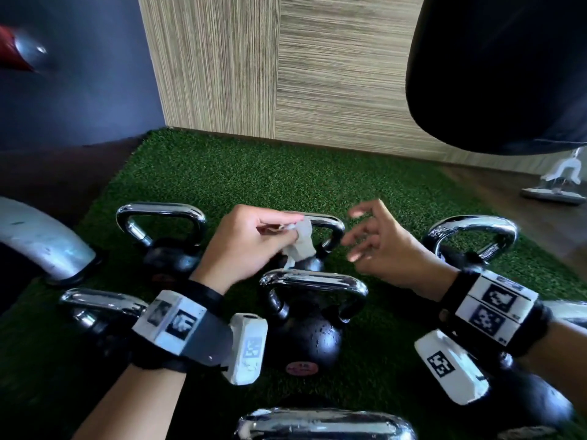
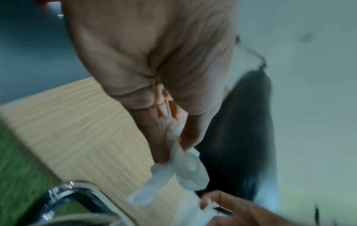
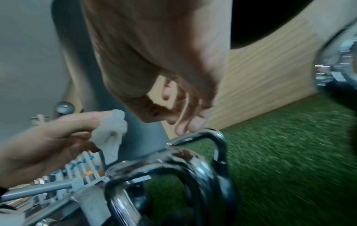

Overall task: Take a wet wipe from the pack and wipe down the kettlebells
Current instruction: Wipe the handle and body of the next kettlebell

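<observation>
Several black kettlebells with chrome handles stand on green turf [image 1: 254, 176]. My left hand [image 1: 279, 230] pinches a crumpled white wet wipe [image 1: 298, 246] just above the handle of the middle back kettlebell [image 1: 330, 223]. The left wrist view shows the wipe [image 2: 185, 168] hanging from my fingers [image 2: 181, 137]. My right hand [image 1: 359, 236] hovers right of the wipe with fingers loosely curled, holding nothing. In the right wrist view those fingertips [image 3: 185, 126] sit just over a chrome handle [image 3: 214, 136]. A wet front kettlebell [image 1: 305, 341] stands below both hands. The pack is not in view.
More kettlebells stand at back left [image 1: 165, 242], right [image 1: 470, 233], front left [image 1: 101, 306], front right [image 1: 527, 401] and bottom centre [image 1: 324, 423]. A black punching bag [image 1: 495, 74] hangs at upper right. A grey metal tube [image 1: 41, 242] lies left. Wood-panel wall [image 1: 286, 74] is behind.
</observation>
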Action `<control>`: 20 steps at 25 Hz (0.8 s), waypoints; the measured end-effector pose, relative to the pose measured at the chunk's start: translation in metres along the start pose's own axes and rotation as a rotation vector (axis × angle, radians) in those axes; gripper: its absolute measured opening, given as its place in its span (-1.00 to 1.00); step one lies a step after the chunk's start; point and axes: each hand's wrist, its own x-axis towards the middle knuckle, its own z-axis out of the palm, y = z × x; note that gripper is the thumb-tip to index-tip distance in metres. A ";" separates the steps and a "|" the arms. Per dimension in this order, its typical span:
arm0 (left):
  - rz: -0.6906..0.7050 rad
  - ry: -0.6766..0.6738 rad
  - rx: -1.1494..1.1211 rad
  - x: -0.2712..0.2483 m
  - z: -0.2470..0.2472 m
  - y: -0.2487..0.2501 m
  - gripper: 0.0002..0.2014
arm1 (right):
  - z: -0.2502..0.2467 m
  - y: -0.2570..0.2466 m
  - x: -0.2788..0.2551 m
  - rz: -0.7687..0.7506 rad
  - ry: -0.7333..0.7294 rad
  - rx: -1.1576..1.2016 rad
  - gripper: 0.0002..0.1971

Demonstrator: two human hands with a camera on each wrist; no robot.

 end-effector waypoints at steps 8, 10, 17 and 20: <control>0.237 -0.141 0.392 -0.025 0.043 -0.011 -0.85 | 0.041 0.126 -0.039 0.395 -0.157 0.181 -0.45; 0.250 -0.148 0.412 -0.030 0.047 -0.011 -0.86 | 0.052 0.127 -0.036 0.334 -0.081 0.186 -0.38; 0.257 0.035 0.283 -0.048 0.023 -0.043 -0.79 | 0.066 0.134 -0.042 0.274 0.020 0.075 -0.26; 0.361 0.060 0.301 -0.058 0.024 -0.057 -0.69 | 0.066 0.131 -0.042 0.264 0.001 0.050 -0.28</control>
